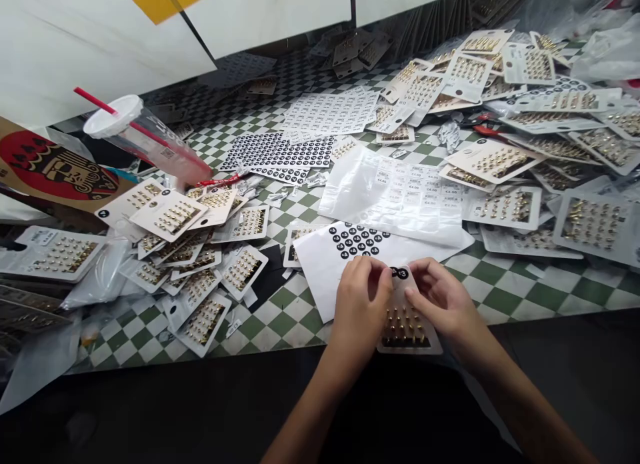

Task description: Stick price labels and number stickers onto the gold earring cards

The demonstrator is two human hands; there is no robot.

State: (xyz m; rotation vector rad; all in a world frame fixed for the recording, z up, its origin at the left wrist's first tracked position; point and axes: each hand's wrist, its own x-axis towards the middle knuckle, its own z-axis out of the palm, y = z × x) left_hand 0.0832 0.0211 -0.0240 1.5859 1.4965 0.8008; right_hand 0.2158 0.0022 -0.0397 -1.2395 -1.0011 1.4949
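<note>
A clear-and-white card of gold earrings stands tilted between my two hands at the table's front edge. My left hand is closed, thumb and fingers pinched at the card's upper left beside round black stickers with white numbers. Whether a sticker is between these fingers I cannot make out. My right hand grips the card's right edge, its thumb on the front. Just beyond lies a white sticker sheet with rows of black round stickers, partly under a glossy sheet of price labels.
Piles of earring cards lie left and right on the green-and-white checkered table. A lidded plastic cup with a red straw leans at the left. More sticker sheets lie behind; red-handled tool at right.
</note>
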